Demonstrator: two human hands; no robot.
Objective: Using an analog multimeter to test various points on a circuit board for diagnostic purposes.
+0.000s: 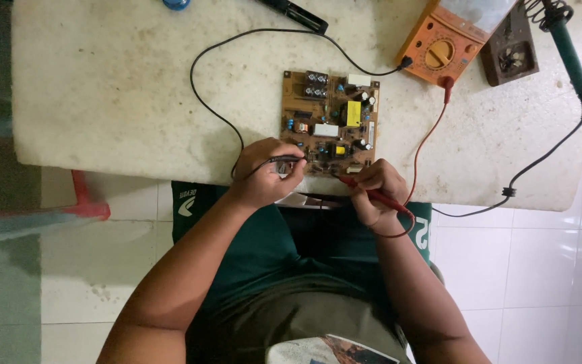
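Note:
A brown circuit board (329,121) with capacitors and a yellow transformer lies near the front edge of the white table (116,87). My left hand (264,172) pinches a black test probe (289,160) whose tip touches the board's near left edge. My right hand (375,189) grips a red test probe (372,194), its tip at the board's near right edge. Black and red leads run back to an orange multimeter (442,40) at the far right.
A soldering iron (570,57) with a green handle and a dark stand (510,47) sit at the far right, its black cord trailing over the table edge. A black tool (298,12) lies at the far middle. A red stool (82,199) stands on the left on the tiled floor.

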